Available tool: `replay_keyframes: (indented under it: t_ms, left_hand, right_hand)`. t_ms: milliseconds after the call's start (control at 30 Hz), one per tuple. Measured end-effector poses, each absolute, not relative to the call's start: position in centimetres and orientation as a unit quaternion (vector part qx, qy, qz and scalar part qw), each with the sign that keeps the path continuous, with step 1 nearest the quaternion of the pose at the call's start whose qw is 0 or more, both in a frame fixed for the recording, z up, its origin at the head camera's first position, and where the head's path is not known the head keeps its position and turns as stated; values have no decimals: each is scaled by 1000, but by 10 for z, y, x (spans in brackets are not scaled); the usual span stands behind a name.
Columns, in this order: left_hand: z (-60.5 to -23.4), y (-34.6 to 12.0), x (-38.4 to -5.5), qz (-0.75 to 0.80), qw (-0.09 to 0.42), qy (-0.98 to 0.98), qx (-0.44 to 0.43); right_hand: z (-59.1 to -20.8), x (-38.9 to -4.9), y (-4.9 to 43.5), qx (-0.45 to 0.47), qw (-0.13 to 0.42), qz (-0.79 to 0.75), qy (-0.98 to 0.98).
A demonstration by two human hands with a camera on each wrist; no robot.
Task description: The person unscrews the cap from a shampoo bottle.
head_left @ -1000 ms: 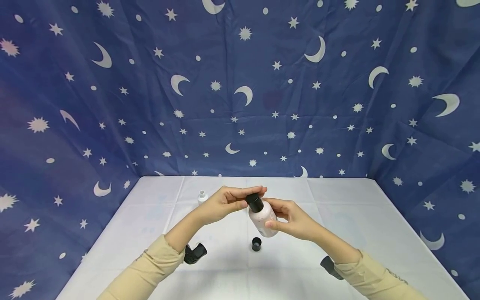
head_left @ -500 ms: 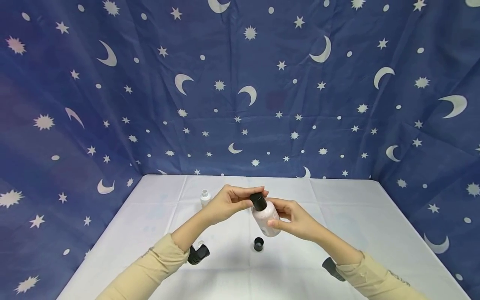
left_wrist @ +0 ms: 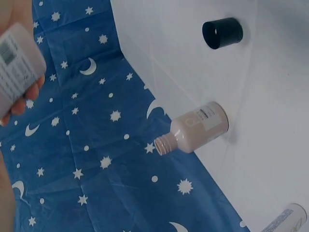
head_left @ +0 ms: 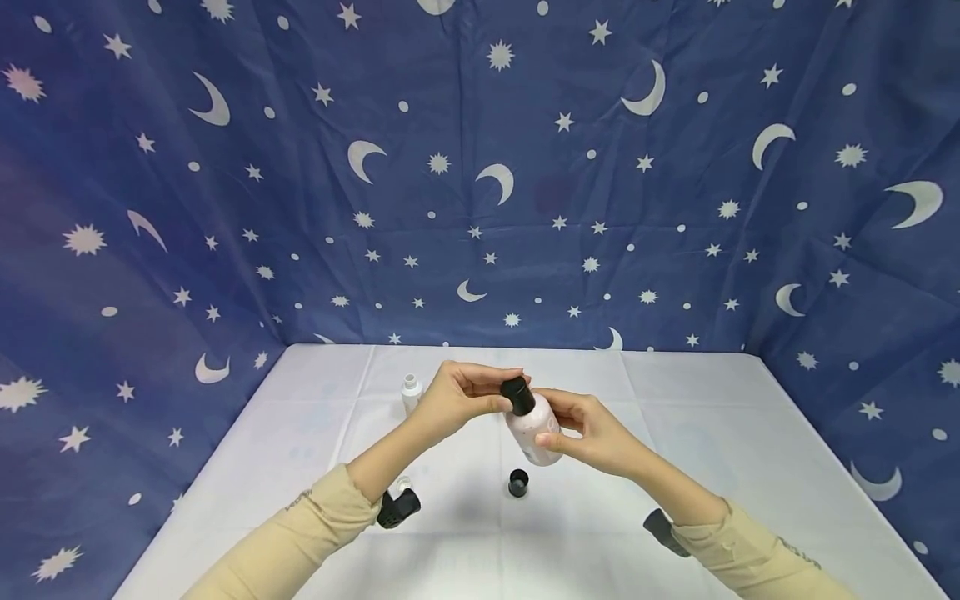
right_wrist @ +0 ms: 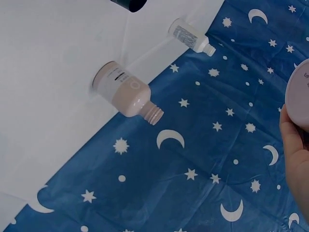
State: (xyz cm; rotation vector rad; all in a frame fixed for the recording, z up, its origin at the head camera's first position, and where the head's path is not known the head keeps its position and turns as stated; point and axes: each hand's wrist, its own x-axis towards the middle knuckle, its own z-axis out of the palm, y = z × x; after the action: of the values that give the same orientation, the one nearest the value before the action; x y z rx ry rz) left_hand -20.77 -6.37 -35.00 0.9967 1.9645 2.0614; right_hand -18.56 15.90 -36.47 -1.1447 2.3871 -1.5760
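Note:
A pale pink bottle [head_left: 534, 433] with a black cap [head_left: 517, 395] is held tilted above the table. My right hand [head_left: 592, 433] grips its body, thumb on the near side. With thumb and fingers my left hand [head_left: 461, 402] pinches the cap at the bottle's top. In the left wrist view the held bottle [left_wrist: 18, 67] shows its barcode label; in the right wrist view only its base [right_wrist: 299, 94] shows. Another pink bottle [right_wrist: 123, 92], uncapped, stands on the table; the held bottle and hands hide most of it in the head view.
A loose black cap [head_left: 518, 483] lies on the white table [head_left: 675, 417] below the hands. An uncapped white bottle [head_left: 410, 390] stands behind my left hand. A small whitish thing [head_left: 404, 482] lies near my left wrist. Patterned blue cloth [head_left: 480, 183] surrounds the table.
Both hands keep the bottle nearly in place. The left fingers, laid straighter over the cap earlier, now bend more around it. The view has shifted slightly.

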Motion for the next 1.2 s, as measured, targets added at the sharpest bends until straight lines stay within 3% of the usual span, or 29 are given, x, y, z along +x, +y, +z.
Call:
replay_keyframes:
  t_ms: [233, 633, 900, 1200]
  left_hand:
    - [-352, -60, -198, 694, -3, 646, 317]
    - [-353, -56, -190, 678, -42, 667, 307]
    - [-353, -47, -186, 674, -94, 689, 249]
    - [-356, -42, -182, 663, -96, 700, 246]
  right_hand:
    - [-364, -183, 158, -361, 28, -506, 783]
    - [-365, -179, 156, -358, 18, -493, 793]
    - [-362, -180, 152, -347, 9, -493, 798]
    - [-368, -178, 154, -333, 15, -513, 791]
